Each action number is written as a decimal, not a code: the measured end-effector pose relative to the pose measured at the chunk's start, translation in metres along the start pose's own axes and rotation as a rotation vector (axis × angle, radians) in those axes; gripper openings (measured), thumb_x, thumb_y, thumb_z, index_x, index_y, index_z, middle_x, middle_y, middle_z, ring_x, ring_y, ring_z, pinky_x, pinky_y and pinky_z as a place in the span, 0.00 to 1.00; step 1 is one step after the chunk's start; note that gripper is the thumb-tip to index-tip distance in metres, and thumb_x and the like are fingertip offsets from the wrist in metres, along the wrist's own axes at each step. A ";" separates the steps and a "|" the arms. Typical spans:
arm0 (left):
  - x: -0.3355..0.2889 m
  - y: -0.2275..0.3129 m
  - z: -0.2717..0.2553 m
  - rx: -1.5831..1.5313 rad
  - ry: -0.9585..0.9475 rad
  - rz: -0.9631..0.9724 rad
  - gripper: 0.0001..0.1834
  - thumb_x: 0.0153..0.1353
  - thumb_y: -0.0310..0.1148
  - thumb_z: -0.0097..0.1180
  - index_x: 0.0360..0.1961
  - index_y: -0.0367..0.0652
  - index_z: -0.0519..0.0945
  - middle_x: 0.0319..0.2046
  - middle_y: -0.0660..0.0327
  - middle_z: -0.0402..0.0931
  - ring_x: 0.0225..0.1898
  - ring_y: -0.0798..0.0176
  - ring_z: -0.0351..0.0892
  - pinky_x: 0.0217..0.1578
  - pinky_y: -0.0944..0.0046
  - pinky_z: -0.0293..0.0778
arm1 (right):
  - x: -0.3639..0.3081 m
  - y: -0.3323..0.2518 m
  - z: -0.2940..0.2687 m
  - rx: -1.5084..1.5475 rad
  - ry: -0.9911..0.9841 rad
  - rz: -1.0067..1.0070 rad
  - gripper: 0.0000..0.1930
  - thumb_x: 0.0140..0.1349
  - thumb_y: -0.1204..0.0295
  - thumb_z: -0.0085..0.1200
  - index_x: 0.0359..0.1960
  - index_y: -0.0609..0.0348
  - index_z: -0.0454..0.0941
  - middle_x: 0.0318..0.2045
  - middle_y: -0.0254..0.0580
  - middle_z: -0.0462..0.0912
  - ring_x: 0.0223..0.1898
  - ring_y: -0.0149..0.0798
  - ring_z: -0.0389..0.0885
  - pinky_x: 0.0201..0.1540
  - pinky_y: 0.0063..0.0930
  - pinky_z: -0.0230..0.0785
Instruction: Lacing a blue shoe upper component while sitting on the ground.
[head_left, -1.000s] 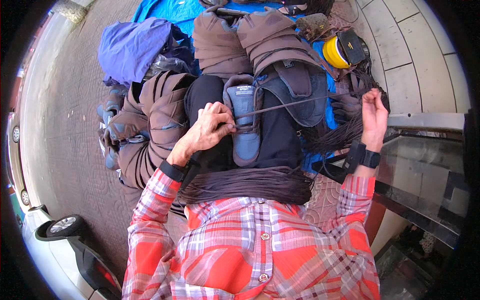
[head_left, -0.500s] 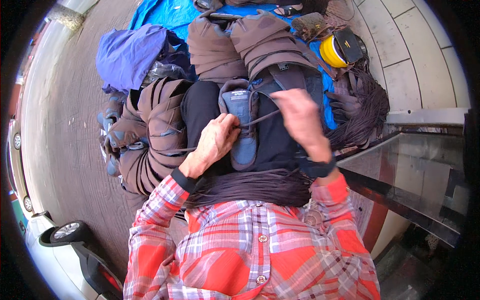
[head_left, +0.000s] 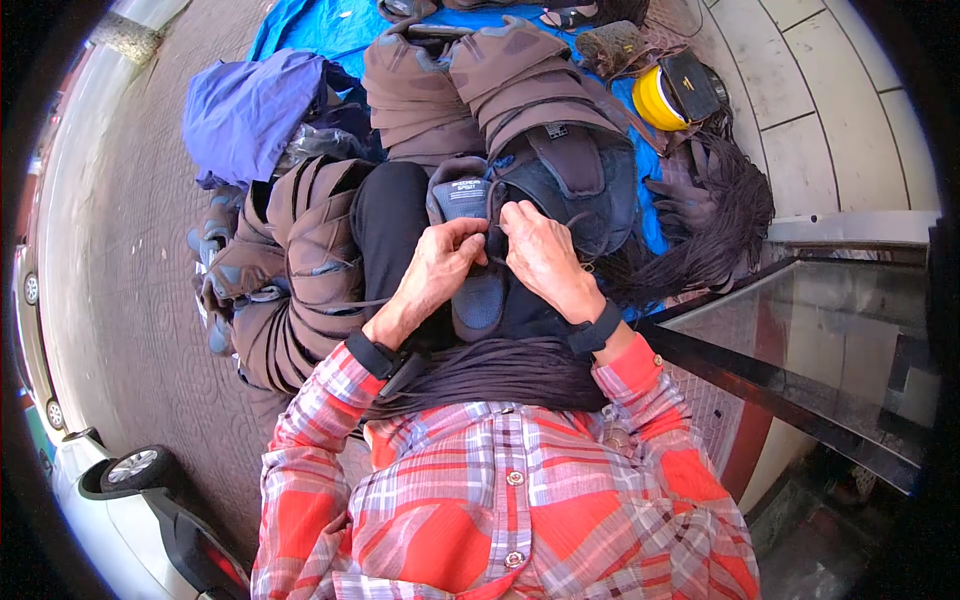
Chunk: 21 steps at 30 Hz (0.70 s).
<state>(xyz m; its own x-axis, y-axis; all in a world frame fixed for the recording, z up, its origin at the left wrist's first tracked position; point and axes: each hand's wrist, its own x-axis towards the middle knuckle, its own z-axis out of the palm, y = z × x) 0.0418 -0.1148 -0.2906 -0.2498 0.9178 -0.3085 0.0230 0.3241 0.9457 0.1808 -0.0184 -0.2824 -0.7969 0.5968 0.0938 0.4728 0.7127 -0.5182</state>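
A brown-and-blue shoe upper [head_left: 463, 193] lies lengthwise across my dark-trousered lap, its toe toward me. My left hand [head_left: 437, 262] is at the lacing area on its left side, with thumb and forefinger pinched together. Close beside it, my right hand [head_left: 545, 258] has its fingertips drawn together at the right lacing edge. Dark shoelace shows between the two hands, though the fingers hide most of it. A thick bundle of dark laces [head_left: 490, 372] lies over my lap below the shoe upper.
Nested brown shoe uppers stand in stacks ahead [head_left: 415, 95] and to my left [head_left: 318, 235]. Purple cloth [head_left: 248, 115] lies beyond on the left. At right are a yellow spool [head_left: 654, 99], more dark laces [head_left: 705, 255] and a glass-topped frame [head_left: 800, 310]. A blue tarp [head_left: 310, 28] lies underneath.
My right hand has come back leftward and down, from pulling a lace out to the right, to the shoe upper beside my left hand. The lace is no longer stretched out.
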 end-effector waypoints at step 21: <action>0.039 0.073 -0.064 1.381 -0.067 0.550 0.07 0.50 0.30 0.51 0.30 0.40 0.75 0.22 0.49 0.77 0.23 0.53 0.80 0.22 0.56 0.74 | -0.002 -0.014 -0.011 -0.012 0.088 -0.277 0.07 0.49 0.74 0.57 0.29 0.59 0.73 0.33 0.45 0.71 0.38 0.46 0.69 0.39 0.38 0.61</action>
<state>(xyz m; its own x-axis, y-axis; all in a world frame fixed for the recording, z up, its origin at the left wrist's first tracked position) -0.0282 -0.0696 -0.2270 0.1373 0.9905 0.0062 0.9842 -0.1371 0.1124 0.1804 -0.0255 -0.2659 -0.8608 0.4082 0.3040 0.2464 0.8568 -0.4529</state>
